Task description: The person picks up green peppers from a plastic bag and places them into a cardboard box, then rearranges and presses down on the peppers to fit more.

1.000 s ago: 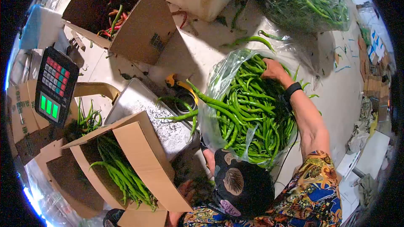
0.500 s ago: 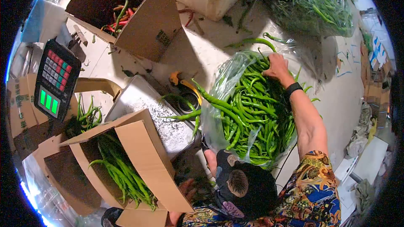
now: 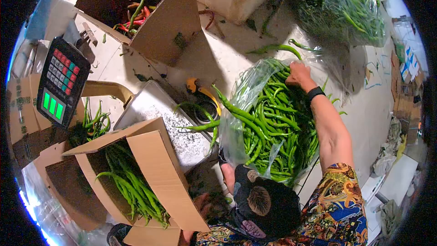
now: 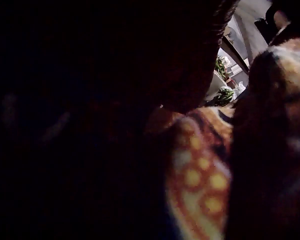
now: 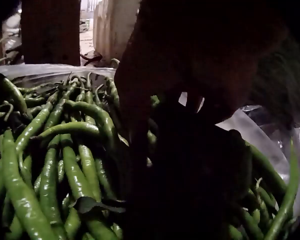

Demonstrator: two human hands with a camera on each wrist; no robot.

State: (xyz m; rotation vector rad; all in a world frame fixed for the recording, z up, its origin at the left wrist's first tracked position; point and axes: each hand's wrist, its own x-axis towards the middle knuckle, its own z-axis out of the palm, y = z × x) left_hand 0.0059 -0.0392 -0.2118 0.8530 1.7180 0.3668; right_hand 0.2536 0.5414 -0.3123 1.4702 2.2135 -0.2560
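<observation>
A clear plastic bag full of long green chili peppers stands on the floor before the person. At its far rim, the right hand grips the plastic with curled fingers, close against the peppers. In the right wrist view that hand is a dark silhouette over the rim, with glossy peppers to its left. The cap and a carton hide the left hand in the head view. The left wrist view is mostly dark, with patterned cloth; I cannot tell what the left hand holds.
Left stand a carton holding green peppers, a white scale tray and its display. Yellow-handled tape lies behind. A carton with red peppers, a foam box and another pepper bag stand farther back.
The head view has shifted slightly, so the surroundings sit farther right. The right hand has drawn up from among the peppers to the bag's far rim.
</observation>
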